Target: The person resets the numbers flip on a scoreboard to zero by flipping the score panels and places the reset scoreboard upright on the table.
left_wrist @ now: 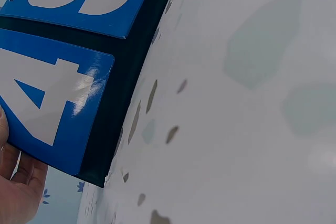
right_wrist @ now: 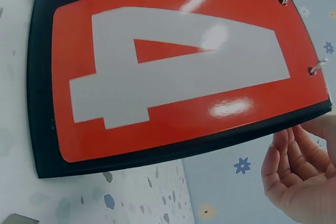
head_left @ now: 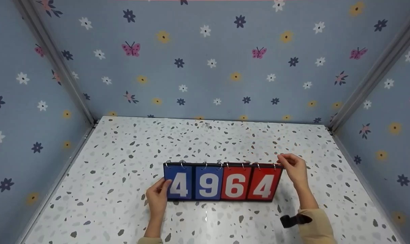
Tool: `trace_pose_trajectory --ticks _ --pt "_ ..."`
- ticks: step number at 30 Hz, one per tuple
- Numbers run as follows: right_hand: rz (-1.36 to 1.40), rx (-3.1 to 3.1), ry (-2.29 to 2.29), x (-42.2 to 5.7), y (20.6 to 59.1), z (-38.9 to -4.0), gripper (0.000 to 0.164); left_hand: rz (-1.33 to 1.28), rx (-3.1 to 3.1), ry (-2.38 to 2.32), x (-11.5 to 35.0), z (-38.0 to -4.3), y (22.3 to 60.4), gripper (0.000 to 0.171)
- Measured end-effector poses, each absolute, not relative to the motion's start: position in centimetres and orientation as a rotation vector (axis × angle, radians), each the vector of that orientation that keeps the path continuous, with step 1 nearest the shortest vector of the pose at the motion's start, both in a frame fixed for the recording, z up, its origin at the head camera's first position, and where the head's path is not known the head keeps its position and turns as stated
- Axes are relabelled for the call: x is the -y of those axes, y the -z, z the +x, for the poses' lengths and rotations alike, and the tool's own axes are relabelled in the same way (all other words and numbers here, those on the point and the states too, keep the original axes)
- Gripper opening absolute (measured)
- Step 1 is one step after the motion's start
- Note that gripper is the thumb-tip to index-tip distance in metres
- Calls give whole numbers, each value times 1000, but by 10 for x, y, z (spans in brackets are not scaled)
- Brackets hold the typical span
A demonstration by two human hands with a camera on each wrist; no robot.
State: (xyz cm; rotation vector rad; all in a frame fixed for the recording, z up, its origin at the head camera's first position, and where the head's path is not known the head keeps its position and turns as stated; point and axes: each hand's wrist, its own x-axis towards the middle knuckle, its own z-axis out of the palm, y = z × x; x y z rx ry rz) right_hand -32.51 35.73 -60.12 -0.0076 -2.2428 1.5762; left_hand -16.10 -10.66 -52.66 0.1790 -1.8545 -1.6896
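Note:
A flip scoreboard [head_left: 222,183] with a black backing is held up over the table, its number cards facing me. Blue cards on its left read 4 and 9; red cards on its right read 6 and 4. Metal rings [head_left: 243,165] along the top edge bind the cards. My left hand [head_left: 156,196] grips the left edge, thumb in front over the blue 4 card [left_wrist: 50,93], the other fingers behind. At the upper right corner, my right hand [head_left: 295,169] pinches the board beside the red 4 card [right_wrist: 173,72]. The board's back is hidden.
The white speckled tabletop [head_left: 191,142] spreads beneath the board. Blue flowered panels [head_left: 205,47] rise behind it and on both sides, with grey posts [head_left: 377,64] at the corners. A black strap [head_left: 294,220] sits around the right sleeve [head_left: 316,227].

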Motion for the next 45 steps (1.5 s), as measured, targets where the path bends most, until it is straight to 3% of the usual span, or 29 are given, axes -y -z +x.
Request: trace_pose_trajectory --ticks 11,23,35,45 --pt "18 1911 -1520 -343 601 -270 15 182 1860 1700 106 -162 527 14" --pt "-36 1853 -1443 -290 590 -213 35 216 1855 1692 105 -162 526 14" --pt "-195 1918 -1215 -271 608 -203 45 205 1853 1697 106 -162 528 15" --pt "-284 1952 -1202 -265 614 -202 40 229 1848 1696 105 -162 528 15"
